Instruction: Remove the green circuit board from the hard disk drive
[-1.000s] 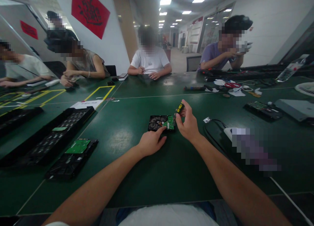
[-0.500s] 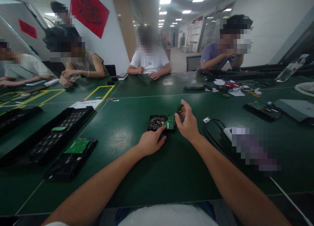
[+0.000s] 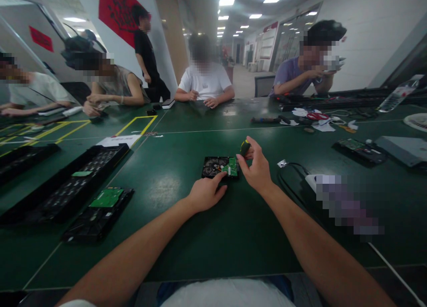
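A hard drive [image 3: 211, 168] with a green circuit board [image 3: 231, 165] lies flat on the green table, its board side up. My left hand [image 3: 205, 195] rests at its near edge, index finger stretched onto the board and thumb apart from it. At the drive's right end, my right hand [image 3: 256, 167] pinches a screwdriver [image 3: 245, 147] by its dark green and yellow handle. The handle tilts upward; I cannot make out the shaft or its tip.
On the left are another hard drive [image 3: 96, 216] and long black trays [image 3: 66, 182]. To the right lie a cable [image 3: 282, 182], a white power strip [image 3: 311, 179], a further drive [image 3: 362, 150] and a grey box [image 3: 402, 149]. Several people sit across the table.
My right hand has turned slightly, showing more of the screwdriver handle. My left hand and the drive have barely moved. A person in black has walked right in the background.
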A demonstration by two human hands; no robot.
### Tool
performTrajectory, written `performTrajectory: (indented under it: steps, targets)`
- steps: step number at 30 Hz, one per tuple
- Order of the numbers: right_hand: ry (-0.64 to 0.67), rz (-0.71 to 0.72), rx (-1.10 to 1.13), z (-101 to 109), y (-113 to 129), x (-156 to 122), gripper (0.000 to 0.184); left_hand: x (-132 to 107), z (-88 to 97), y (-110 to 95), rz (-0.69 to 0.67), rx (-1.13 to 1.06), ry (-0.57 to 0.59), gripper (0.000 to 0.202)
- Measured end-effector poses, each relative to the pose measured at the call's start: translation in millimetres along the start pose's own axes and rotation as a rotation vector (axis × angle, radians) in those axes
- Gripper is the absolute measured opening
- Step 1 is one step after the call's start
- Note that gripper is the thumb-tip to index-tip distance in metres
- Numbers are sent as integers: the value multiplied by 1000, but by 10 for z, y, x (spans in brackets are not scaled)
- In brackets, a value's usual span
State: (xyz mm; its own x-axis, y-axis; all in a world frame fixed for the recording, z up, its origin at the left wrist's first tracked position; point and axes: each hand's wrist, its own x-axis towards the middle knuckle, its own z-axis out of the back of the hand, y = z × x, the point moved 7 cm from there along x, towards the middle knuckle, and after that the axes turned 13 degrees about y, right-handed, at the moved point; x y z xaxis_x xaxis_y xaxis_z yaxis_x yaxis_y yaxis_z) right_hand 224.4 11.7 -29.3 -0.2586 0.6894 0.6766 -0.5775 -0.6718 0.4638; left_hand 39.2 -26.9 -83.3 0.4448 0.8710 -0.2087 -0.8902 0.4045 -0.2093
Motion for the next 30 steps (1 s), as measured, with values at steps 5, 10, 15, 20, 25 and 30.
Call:
performTrajectory:
  steps: [5, 10, 15, 20, 25, 30]
  targets:
    - [19, -2, -11, -2, 11, -1, 70, -2, 6, -3, 2, 4, -6, 58]
    - [25, -7, 3, -9, 12, 2, 72, -4, 9, -15, 2, 12, -9, 58]
    - [6, -6, 10, 9, 20, 8, 70, -4, 4, -7, 1, 11, -6, 59]
    - [21, 1, -16, 2, 32, 3, 68, 3, -3, 7, 8, 15, -4, 58]
    - [-29, -3, -1, 16, 23, -7, 68, -2, -2, 1, 1, 19, -11, 58]
    - [-25, -13, 11, 19, 15, -6, 66, -2, -7, 7, 1, 12, 1, 60]
